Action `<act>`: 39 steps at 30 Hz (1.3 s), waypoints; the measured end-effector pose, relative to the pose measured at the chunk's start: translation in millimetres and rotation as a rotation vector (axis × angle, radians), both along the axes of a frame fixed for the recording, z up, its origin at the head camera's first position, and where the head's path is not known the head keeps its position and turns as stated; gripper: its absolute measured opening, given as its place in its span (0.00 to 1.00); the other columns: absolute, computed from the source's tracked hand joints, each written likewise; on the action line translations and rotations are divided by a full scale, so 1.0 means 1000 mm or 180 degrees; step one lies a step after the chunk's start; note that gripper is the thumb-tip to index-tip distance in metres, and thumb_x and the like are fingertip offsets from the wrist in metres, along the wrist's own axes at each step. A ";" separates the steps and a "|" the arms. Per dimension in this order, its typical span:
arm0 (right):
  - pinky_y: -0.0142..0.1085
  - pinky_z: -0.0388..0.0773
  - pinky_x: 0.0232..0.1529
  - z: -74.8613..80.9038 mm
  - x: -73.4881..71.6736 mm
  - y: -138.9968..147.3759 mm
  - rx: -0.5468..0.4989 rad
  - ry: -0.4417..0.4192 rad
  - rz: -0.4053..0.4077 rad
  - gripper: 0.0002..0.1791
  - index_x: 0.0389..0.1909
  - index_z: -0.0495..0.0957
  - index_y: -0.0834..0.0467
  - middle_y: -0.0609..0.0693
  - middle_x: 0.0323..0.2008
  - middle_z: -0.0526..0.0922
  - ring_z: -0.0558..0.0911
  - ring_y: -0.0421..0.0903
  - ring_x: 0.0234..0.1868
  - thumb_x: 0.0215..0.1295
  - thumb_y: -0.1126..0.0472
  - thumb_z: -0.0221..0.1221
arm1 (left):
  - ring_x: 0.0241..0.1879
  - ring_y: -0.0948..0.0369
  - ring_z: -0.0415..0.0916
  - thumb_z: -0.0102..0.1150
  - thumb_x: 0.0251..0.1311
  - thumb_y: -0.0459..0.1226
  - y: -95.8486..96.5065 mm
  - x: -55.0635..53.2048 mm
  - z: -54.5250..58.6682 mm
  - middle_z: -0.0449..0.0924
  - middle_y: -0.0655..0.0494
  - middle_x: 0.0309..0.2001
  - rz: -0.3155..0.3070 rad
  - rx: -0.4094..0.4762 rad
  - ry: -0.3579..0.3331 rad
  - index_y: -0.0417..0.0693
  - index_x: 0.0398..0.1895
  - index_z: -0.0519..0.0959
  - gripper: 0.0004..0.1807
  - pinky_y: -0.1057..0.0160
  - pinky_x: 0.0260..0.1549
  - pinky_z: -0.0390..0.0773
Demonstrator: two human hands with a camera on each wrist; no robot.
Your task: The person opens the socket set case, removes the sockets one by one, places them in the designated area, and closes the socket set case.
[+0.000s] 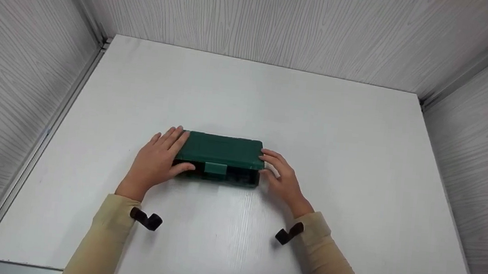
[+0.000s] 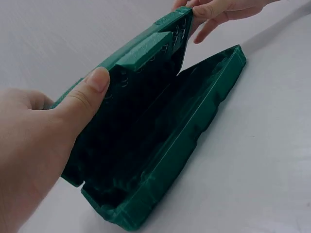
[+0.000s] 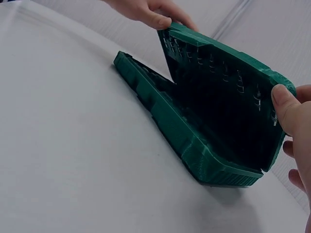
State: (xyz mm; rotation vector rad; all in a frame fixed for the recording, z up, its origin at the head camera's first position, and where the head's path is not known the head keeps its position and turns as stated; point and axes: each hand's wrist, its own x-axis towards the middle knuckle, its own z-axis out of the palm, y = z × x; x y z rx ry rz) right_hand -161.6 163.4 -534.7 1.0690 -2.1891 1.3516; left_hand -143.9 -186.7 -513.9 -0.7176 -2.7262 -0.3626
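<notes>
A dark green plastic case (image 1: 220, 150) lies on the white table, its lid tilted up and a gap along the front. My left hand (image 1: 154, 162) grips the left end of the lid, fingers spread over the top and thumb at the front edge. At the other end my right hand (image 1: 284, 179) pinches the lid corner, its thumb (image 3: 284, 104) on the inner side and fingers outside. A latch tab (image 1: 215, 168) hangs from the lid's front middle. The case base (image 2: 165, 174) rests on the table; its inside is in deep shadow.
The white table (image 1: 338, 132) is bounded by wood-grain panels (image 1: 255, 21) at the back and both sides. Small black brackets (image 1: 153, 221) stick out from both sleeved wrists. Small pale loops (image 3: 239, 82) line the lid's inner side.
</notes>
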 end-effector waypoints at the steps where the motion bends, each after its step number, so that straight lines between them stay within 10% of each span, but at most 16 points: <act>1: 0.34 0.65 0.58 0.006 0.001 -0.001 -0.0010 -0.0002 0.0006 0.21 0.48 0.74 0.73 0.70 0.51 0.74 0.73 0.63 0.54 0.50 0.80 0.61 | 0.68 0.50 0.52 0.51 0.55 0.64 -0.002 0.001 -0.003 0.55 0.42 0.69 0.0127 0.0078 -0.0056 0.43 0.72 0.52 0.49 0.44 0.60 0.57; 10: 0.34 0.68 0.56 0.035 0.004 -0.008 -0.0016 -0.0136 -0.0073 0.17 0.46 0.75 0.73 0.68 0.46 0.76 0.75 0.61 0.50 0.53 0.78 0.61 | 0.70 0.43 0.39 0.48 0.54 0.67 -0.006 0.015 -0.037 0.40 0.40 0.72 0.0890 0.0445 -0.0675 0.40 0.73 0.36 0.58 0.40 0.61 0.51; 27: 0.52 0.71 0.48 0.050 -0.013 -0.008 -0.0017 -0.0679 -0.0167 0.13 0.47 0.75 0.70 0.61 0.43 0.78 0.76 0.54 0.46 0.62 0.71 0.56 | 0.69 0.40 0.36 0.42 0.56 0.68 0.005 0.025 -0.062 0.40 0.36 0.71 0.0933 0.0339 -0.0830 0.45 0.74 0.43 0.52 0.36 0.61 0.41; 39: 0.38 0.73 0.44 0.060 -0.039 -0.016 -0.0375 -0.1554 -0.0554 0.15 0.51 0.75 0.66 0.57 0.42 0.79 0.78 0.52 0.43 0.68 0.62 0.53 | 0.70 0.40 0.35 0.39 0.57 0.69 0.007 0.024 -0.063 0.41 0.36 0.71 0.0941 0.0282 -0.0796 0.57 0.74 0.45 0.47 0.36 0.60 0.40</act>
